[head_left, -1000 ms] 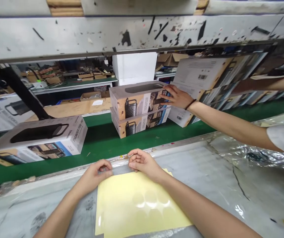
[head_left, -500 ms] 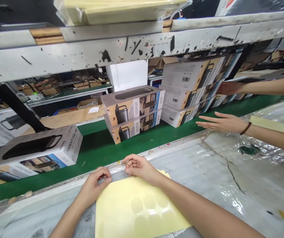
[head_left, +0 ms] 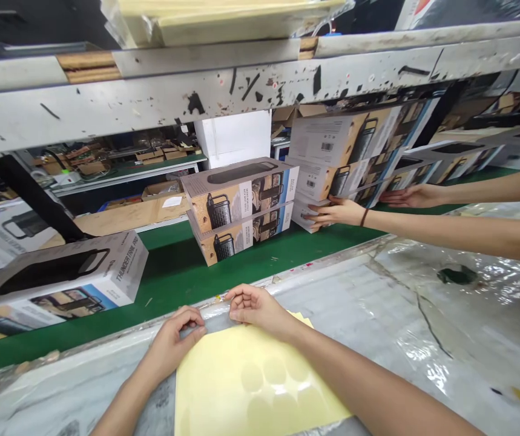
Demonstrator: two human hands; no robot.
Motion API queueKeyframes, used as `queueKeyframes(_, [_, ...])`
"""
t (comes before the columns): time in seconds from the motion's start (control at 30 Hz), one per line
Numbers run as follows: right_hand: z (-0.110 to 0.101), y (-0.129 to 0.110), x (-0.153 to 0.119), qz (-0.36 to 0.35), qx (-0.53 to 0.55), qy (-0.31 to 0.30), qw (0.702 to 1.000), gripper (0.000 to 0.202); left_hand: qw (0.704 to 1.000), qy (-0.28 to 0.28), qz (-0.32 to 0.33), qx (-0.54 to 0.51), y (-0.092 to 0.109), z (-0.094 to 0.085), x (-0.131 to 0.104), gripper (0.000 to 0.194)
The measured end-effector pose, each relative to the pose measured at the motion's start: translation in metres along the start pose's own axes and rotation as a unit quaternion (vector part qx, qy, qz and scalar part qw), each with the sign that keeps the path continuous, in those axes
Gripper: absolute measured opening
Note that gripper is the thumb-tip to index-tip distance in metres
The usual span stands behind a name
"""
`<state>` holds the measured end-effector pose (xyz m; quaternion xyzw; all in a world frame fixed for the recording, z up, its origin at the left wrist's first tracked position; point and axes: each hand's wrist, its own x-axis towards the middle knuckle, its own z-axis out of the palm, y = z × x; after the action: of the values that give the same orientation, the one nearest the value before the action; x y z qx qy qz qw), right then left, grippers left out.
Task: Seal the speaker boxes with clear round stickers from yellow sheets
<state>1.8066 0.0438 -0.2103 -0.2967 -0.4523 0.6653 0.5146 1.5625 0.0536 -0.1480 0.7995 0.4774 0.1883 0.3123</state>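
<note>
A yellow sheet of round clear stickers point(head_left: 223, 387) lies on the plastic-covered bench, with more yellow sheets showing under its far right corner. At its upper left corner, my left hand point(head_left: 175, 339) rests with curled fingers, thumb and forefinger drawn together by the edge. My right hand point(head_left: 260, 310) is above the sheet's far edge, fingers folded in and thumb against them. Anything pinched in either hand is too small or clear to make out. The right forearm crosses over the sheet's right side.
Beyond the bench runs a green conveyor belt point(head_left: 169, 272). On it are a single printed box point(head_left: 60, 278), a stack of two boxes point(head_left: 241, 206) and a taller stack point(head_left: 327, 157). Another person's hands point(head_left: 339, 212) hold the taller stack. A scuffed white shelf beam point(head_left: 160, 97) crosses overhead.
The other person's hands have moved left and closed around the taller stack, which has shifted slightly left. The boxes on the belt have slid a little left. My hands have hardly moved.
</note>
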Motion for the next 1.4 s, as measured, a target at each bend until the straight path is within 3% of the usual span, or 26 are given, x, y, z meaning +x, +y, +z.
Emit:
queueKeyframes(0.6, [-0.006,0.004,0.002,-0.009,0.015,0.001,1.0,0.055,1.0,-0.007,-0.01,0.028,0.002,0.0,0.005,0.032])
queueKeyframes(0.83, [0.0,0.003,0.002,-0.007,0.001,0.0,1.0,0.053,1.0,0.005,-0.001,0.009,-0.002,-0.001,0.002,0.023])
queueKeyframes(0.93, [-0.011,-0.006,-0.009,-0.009,-0.016,0.007,1.0,0.051,1.0,0.016,0.009,-0.013,0.01,0.012,0.006,0.017])
queueKeyframes(1.03, [-0.059,-0.03,-0.029,-0.003,-0.07,0.04,0.997,0.053,0.999,0.017,0.02,-0.046,0.044,0.051,0.032,0.015])
queueKeyframes(1.1, [-0.11,-0.051,-0.043,0.007,-0.086,0.059,0.994,0.057,0.995,0.035,-0.004,-0.091,0.073,0.086,0.063,0.019])
queueKeyframes(1.13, [-0.138,-0.061,-0.048,0.015,-0.087,0.063,0.994,0.059,0.99,0.07,-0.028,-0.12,0.088,0.103,0.081,0.022])
queueKeyframes(1.2, [-0.198,-0.082,-0.057,0.035,-0.08,0.06,0.994,0.061,0.967,0.186,-0.074,-0.16,0.115,0.13,0.119,0.031])
queueKeyframes(1.27, [-0.26,-0.1,-0.063,0.055,-0.072,0.047,0.995,0.062,0.927,0.324,-0.106,-0.156,0.138,0.144,0.157,0.037])
queueKeyframes(1.33, [-0.317,-0.114,-0.066,0.068,-0.068,0.039,0.995,0.06,0.88,0.437,-0.138,-0.121,0.156,0.144,0.188,0.041])
queueKeyframes(1.4, [-0.364,-0.124,-0.067,0.078,-0.066,0.033,0.994,0.057,0.823,0.531,-0.183,-0.089,0.168,0.132,0.208,0.046])
